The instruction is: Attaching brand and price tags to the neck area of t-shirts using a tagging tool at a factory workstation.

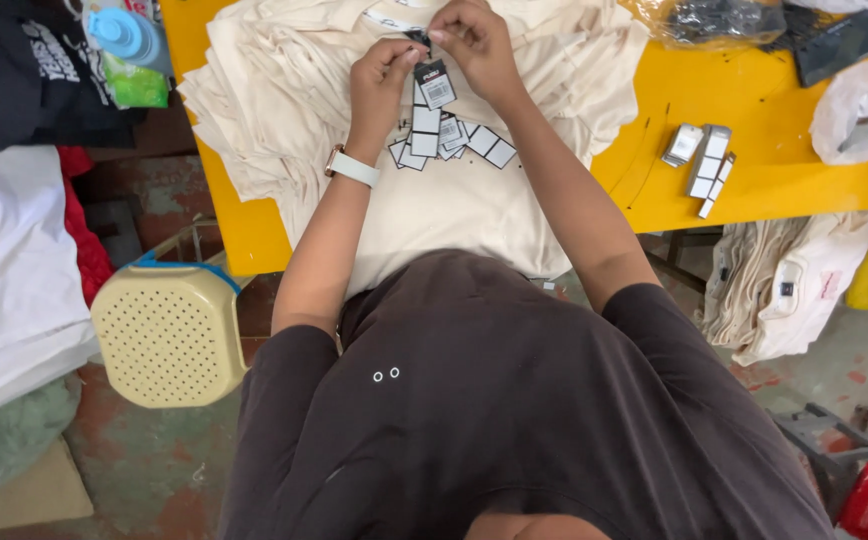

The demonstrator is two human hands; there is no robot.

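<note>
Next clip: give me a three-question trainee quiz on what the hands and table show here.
1. True or false: both hands pinch the hang tag above the cream shirts.
2. Which wrist wears the white watch? A. left B. right
3. What colour is the table?

Key: 1. True: the left hand and right hand both meet at its top. 2. A. 3. Yellow.

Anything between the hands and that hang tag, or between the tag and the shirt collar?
Nothing visible. The left hand and right hand both pinch the hang tag directly, just above the collar of the top cream shirt. The loose tags lie lower on the shirt, out of the way.
</note>
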